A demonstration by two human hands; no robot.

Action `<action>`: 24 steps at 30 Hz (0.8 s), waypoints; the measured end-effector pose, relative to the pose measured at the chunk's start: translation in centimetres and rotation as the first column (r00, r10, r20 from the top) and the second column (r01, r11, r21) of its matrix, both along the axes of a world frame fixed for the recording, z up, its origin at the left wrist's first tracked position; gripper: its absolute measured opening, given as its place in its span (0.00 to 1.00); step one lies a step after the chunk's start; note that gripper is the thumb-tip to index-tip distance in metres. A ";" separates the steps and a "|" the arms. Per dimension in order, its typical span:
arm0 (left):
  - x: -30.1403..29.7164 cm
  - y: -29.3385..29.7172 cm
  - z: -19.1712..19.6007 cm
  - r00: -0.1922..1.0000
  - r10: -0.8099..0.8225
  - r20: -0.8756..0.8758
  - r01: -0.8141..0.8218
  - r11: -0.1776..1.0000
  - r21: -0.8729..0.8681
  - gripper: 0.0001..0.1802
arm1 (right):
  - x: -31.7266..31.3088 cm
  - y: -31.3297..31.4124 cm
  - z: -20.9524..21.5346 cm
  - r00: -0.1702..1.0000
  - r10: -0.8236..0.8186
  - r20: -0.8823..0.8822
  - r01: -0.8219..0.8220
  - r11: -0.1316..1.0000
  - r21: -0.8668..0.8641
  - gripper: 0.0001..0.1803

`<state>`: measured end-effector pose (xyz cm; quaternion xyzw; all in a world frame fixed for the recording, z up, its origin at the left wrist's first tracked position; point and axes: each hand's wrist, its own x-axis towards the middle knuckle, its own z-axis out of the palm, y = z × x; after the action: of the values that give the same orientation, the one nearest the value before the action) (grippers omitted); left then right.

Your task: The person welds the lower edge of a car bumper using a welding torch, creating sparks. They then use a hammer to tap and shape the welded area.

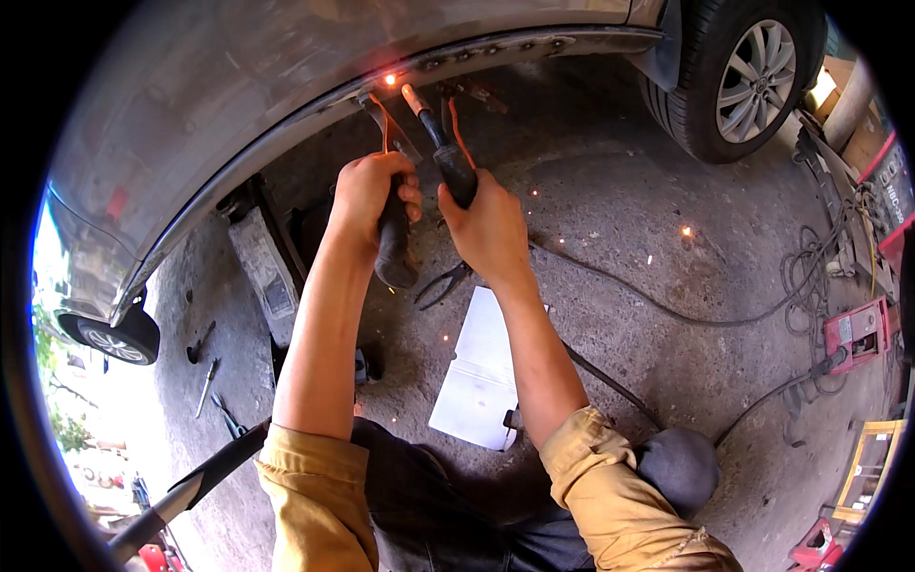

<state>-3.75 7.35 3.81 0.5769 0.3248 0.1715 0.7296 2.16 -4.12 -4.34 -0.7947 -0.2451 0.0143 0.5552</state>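
My right hand point(491, 224) is closed round the black handle of a welding torch point(443, 143), whose nozzle points up at the car's lower sill point(477, 54). A bright glowing spot point(390, 79) burns on the sill edge just left of the nozzle. In my left hand point(370, 195) is a tool with a thick black grip point(396, 243). Its metal upper part point(386, 122) reaches to the sill just below the glow; its exact kind is unclear. Several weld marks line the sill to the right. Sparks point(687, 232) fly over the concrete floor.
Dark pliers point(443, 284) and a folded white sheet point(477, 372) lie below my hands. Cables point(658, 310) cross the floor toward a red machine point(858, 334) at the right. A car wheel point(753, 81) stands at the upper right. Small hand tools point(207, 386) lie at the left.
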 end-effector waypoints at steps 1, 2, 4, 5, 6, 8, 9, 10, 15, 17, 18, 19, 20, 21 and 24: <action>0.1 0.0 0.0 1.000 0.002 -0.002 -0.002 1.000 -0.008 0.04 | 0.0 0.0 -0.1 1.000 -0.002 0.001 0.002 1.000 0.007 0.19; 0.1 -0.1 0.0 1.000 -0.001 0.000 0.001 1.000 -0.010 0.04 | 0.0 0.0 -0.2 1.000 -0.007 -0.001 0.007 1.000 0.031 0.19; 0.1 -0.1 0.0 1.000 -0.006 0.002 0.006 1.000 -0.012 0.04 | 0.0 0.1 -0.2 1.000 -0.014 -0.007 0.014 0.997 0.079 0.19; 0.1 -0.1 -0.1 1.000 -0.005 0.004 0.005 1.000 -0.012 0.04 | 0.0 0.2 -0.1 1.000 -0.009 -0.011 0.010 0.996 0.084 0.19; 0.1 -0.1 -0.2 1.000 -0.005 0.007 0.005 1.000 -0.011 0.04 | -0.1 0.2 0.1 1.000 -0.005 -0.015 0.006 0.996 0.090 0.19; 0.1 0.0 -0.3 1.000 -0.007 0.015 0.007 1.000 -0.014 0.04 | 0.0 0.2 0.1 1.000 0.010 -0.015 -0.008 0.996 0.093 0.19; 0.1 0.1 -0.4 1.000 -0.008 0.020 0.008 1.000 -0.017 0.04 | 0.0 0.3 0.1 1.000 0.021 -0.013 -0.019 0.996 0.090 0.19; 0.2 0.1 -0.4 1.000 -0.009 0.027 0.009 1.000 -0.020 0.04 | 0.0 0.3 0.1 0.999 0.032 -0.008 -0.031 0.996 0.087 0.19; 0.0 0.0 -0.3 1.000 -0.010 0.017 0.010 1.000 0.006 0.04 | 0.1 0.2 0.2 1.000 0.016 -0.012 -0.015 0.997 0.072 0.18; 0.0 0.0 -0.4 1.000 -0.018 0.011 0.018 1.000 0.017 0.04 | 0.2 0.2 -0.1 1.000 0.003 -0.022 -0.001 0.998 0.066 0.18; -0.2 -0.1 -0.4 1.000 -0.022 0.006 0.022 0.999 0.027 0.03 | 0.4 0.2 -0.3 0.999 -0.004 -0.034 0.006 0.998 0.066 0.19; -0.3 -0.1 -0.3 1.000 -0.024 -0.001 0.025 0.999 0.039 0.03 | 0.4 0.2 -0.3 0.999 -0.009 -0.048 0.012 0.998 0.067 0.19; -0.5 0.2 -0.4 0.999 -0.040 -0.015 0.041 0.998 0.052 0.03 | 0.4 0.0 -0.2 0.999 -0.004 -0.051 0.007 0.998 0.063 0.19; -0.8 0.8 -0.5 0.998 -0.055 -0.030 0.057 0.996 0.064 0.03 | 0.5 -0.2 0.0 0.999 0.002 -0.053 0.002 0.998 0.058 0.19; -1.3 0.8 -0.4 0.996 -0.059 -0.063 0.065 0.993 0.098 0.02 | 1.0 -0.7 0.1 0.998 0.018 -0.055 -0.015 0.999 0.050 0.19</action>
<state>-5.07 8.19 3.41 0.6273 0.3194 0.1472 0.6948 3.14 -4.80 -4.24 -0.7779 -0.2364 0.0350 0.5811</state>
